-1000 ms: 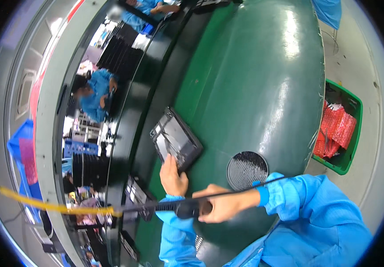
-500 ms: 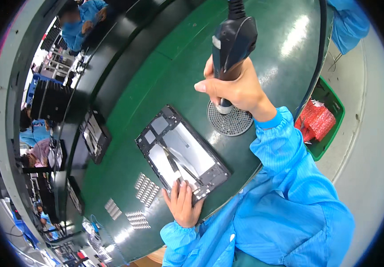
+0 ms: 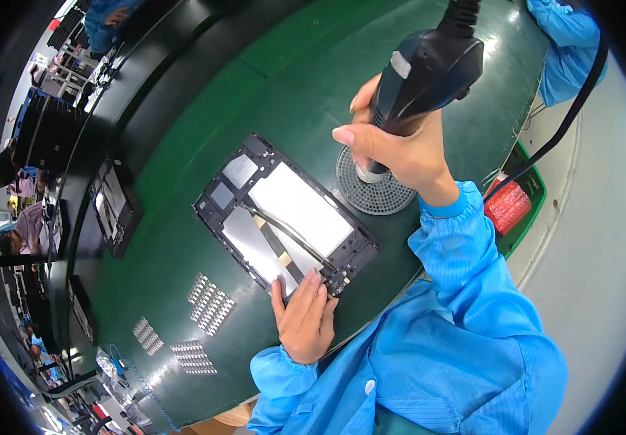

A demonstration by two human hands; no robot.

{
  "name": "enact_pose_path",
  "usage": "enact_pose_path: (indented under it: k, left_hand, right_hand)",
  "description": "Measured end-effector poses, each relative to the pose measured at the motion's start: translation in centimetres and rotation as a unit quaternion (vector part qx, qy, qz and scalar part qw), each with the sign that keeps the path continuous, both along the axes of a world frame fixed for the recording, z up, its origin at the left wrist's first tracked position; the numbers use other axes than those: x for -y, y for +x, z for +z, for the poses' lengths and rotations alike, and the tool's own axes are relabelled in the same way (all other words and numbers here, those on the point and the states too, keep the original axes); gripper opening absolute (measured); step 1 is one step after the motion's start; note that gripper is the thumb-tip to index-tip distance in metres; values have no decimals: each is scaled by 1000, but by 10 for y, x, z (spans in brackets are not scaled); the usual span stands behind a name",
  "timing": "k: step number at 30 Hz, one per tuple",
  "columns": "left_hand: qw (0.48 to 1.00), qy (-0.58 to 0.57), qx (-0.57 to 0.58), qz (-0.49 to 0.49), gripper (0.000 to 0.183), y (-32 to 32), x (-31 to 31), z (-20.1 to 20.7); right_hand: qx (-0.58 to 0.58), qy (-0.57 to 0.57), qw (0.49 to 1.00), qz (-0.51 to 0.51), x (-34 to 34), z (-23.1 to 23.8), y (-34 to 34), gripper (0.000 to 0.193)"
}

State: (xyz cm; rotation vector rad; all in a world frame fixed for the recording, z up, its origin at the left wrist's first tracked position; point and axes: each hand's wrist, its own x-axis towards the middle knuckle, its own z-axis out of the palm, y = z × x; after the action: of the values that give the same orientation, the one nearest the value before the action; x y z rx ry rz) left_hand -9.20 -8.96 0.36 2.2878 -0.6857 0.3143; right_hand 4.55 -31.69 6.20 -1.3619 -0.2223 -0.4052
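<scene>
My right hand (image 3: 407, 148) is wrapped round a black corded electric screwdriver (image 3: 429, 72), its lower end over a round perforated tray (image 3: 378, 199). To the left lies an opened tablet housing (image 3: 302, 203), dark-framed with bright silver panels inside. A flat dark-and-gold ribbon cable (image 3: 280, 250) and what looks like thin metal tweezers (image 3: 291, 233) lie slantwise across it. My left hand (image 3: 306, 319) rests on the housing's near edge, fingers stretched out over the cable's lower end. Whether the screwdriver's tip touches the tray is hidden.
Several sheets of small metallic parts (image 3: 211, 304) lie left of the housing on the green table (image 3: 284, 94). Another tablet housing (image 3: 113, 206) stands on the dark rack at left. A green bin (image 3: 538, 196) holds red wrapped material. The screwdriver's cord hangs at right.
The screwdriver's upper end has tilted to the right over the tray. My left hand still lies at the housing's near edge. The whole view has shifted slightly.
</scene>
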Motion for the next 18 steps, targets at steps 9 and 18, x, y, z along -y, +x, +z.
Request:
enact_pose_path:
  k: [9,18]
  left_hand:
    - [985,-96,-75,120,22,15,-16,20]
    - [991,-71,35,112,13,27,-32,9]
  right_hand:
    - [9,3,1000,21,-11,-1,2,30]
    - [-23,-12,999,35,-9,-6,3,30]
